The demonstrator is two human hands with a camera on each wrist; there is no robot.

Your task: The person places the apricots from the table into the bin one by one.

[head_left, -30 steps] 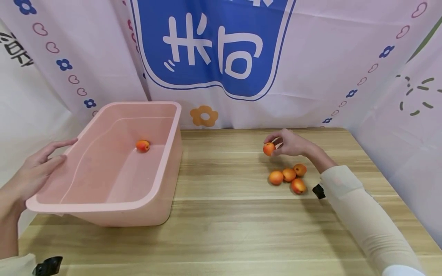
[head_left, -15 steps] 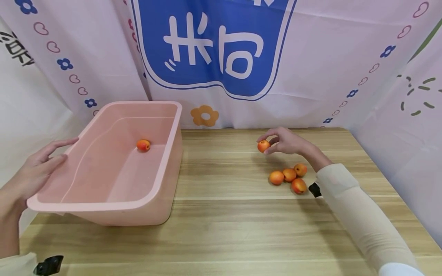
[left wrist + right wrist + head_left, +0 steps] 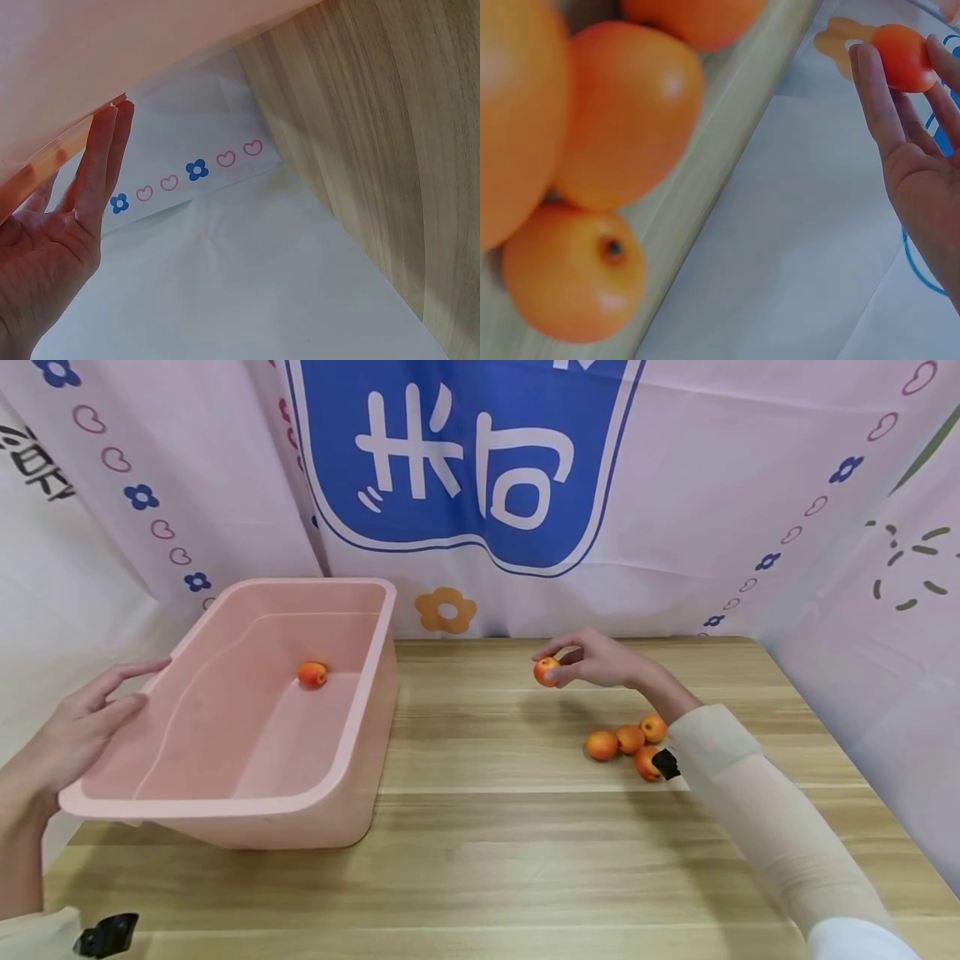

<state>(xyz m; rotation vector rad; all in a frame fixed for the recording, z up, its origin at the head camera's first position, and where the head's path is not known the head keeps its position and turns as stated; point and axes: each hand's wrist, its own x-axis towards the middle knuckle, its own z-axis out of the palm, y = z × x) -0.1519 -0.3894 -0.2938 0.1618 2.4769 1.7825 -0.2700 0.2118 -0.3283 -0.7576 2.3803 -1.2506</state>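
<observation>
My right hand (image 3: 592,658) pinches an orange-red apricot (image 3: 547,672) between thumb and fingertips, raised over the back of the table. In the right wrist view that apricot (image 3: 904,58) shows at the fingertips. Below and to the right of the hand, several more apricots (image 3: 602,746) lie close together on the wood, one partly covered by the wrist camera. At the left stands a deep pink plastic tub (image 3: 356,718). My left hand (image 3: 75,735) grips its left rim, thumb on the inner side and other fingers outside, under the rim. One apricot (image 3: 312,674) lies inside the tub.
The wooden table (image 3: 480,877) ends at the back against a printed cloth (image 3: 675,527) with a blue sign and flowers. More pale cloth hangs along the left and right sides. The tub's right wall rises between its inside and the loose apricots.
My right hand has carried the pinched apricot leftward and slightly up, away from the other apricots. My left hand and the tub have stayed in place.
</observation>
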